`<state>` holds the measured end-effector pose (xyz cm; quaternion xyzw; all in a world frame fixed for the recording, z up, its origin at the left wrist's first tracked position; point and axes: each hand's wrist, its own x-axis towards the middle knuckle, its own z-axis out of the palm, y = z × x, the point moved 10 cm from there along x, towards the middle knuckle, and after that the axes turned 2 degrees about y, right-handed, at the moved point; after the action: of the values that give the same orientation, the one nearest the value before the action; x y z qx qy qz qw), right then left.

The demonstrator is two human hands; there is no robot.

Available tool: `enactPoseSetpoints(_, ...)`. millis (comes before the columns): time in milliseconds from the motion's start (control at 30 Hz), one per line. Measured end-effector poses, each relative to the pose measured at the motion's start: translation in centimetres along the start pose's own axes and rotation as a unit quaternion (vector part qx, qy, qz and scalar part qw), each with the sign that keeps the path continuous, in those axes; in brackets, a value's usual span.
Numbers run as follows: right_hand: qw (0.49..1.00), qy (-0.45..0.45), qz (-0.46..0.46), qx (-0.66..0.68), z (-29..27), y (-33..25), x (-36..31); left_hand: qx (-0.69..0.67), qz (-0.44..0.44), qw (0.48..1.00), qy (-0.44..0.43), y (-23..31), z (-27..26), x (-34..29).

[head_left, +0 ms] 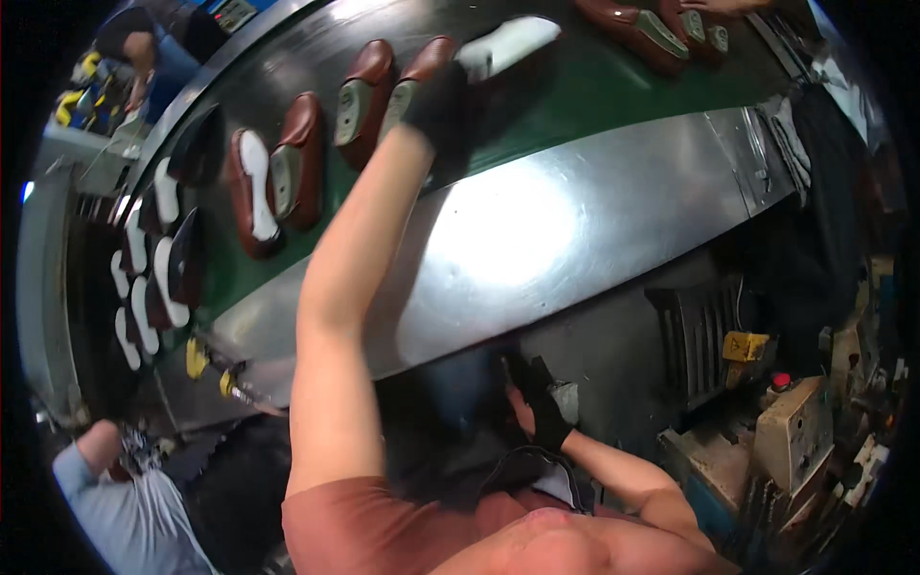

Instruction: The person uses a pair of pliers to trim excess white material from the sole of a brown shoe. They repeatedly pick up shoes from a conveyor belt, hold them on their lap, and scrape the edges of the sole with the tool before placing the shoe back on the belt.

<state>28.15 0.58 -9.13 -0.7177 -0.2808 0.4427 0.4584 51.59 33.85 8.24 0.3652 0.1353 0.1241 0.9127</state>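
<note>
My left hand (439, 113), in a black glove, reaches far out over the green belt. It is closed on the near end of a white sole-shaped piece (513, 46); whether a shoe is attached beneath it I cannot tell. Reddish-brown shoes (366, 94) with pale green-grey inserts stand just left of that hand. My right hand (541, 412), also black-gloved, is low in front of my body, below the metal ledge. Its fingers look stretched out and apart. A small greyish block (566, 402) shows beside it, and I see no grip on that block.
A shiny metal ledge (613, 206) borders the green belt (575, 125). More brown shoes (637, 34) lie at the far right, near another person's hand (714, 6). Dark shoes and white soles (171, 278) cluster at left. A machine box with red button (791, 431) stands lower right.
</note>
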Motion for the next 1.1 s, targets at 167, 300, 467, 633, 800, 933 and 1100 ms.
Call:
enactPoseSetpoints(167, 0.990, -0.016, 0.117, 0.073, -0.7, 1.3, -2.5, 0.524, 0.261, 0.751, 0.304, 4.2, -7.8, -31.1)
enactPoseSetpoints(300, 0.989, 0.007, 0.128, 0.075, -1.4, 0.6, -6.5, 0.366, 0.247, 0.813, 0.379, -0.5, -9.1, -50.1)
enactPoseSetpoints(467, 0.997, -0.030, 0.028, 0.060, 0.1, -5.1, -8.8, 0.464, 0.324, 0.776, 0.278, -4.5, -3.1, -52.9)
enactPoseSetpoints(633, 0.993, -0.064, 0.033, 0.096, 1.1, -9.7, -13.7, 0.742, 0.232, 0.622, 0.092, -7.9, 6.5, -47.0)
enactPoseSetpoints(800, 0.979, -0.139, 0.076, 0.124, 4.5, -11.3, -17.8, 0.684, 0.221, 0.692, 0.070, -8.9, 3.0, -43.5)
enactPoseSetpoints(933, 0.976, -0.192, 0.005, 0.099, 6.8, -8.1, -13.1, 0.318, 0.212, 0.910, 0.163, -11.2, -4.9, -41.7)
enactPoseSetpoints(1100, 0.959, -0.245, 0.051, 0.136, 5.7, -8.6, -10.2, 0.300, 0.204, 0.920, 0.149, -12.4, -5.5, -41.1)
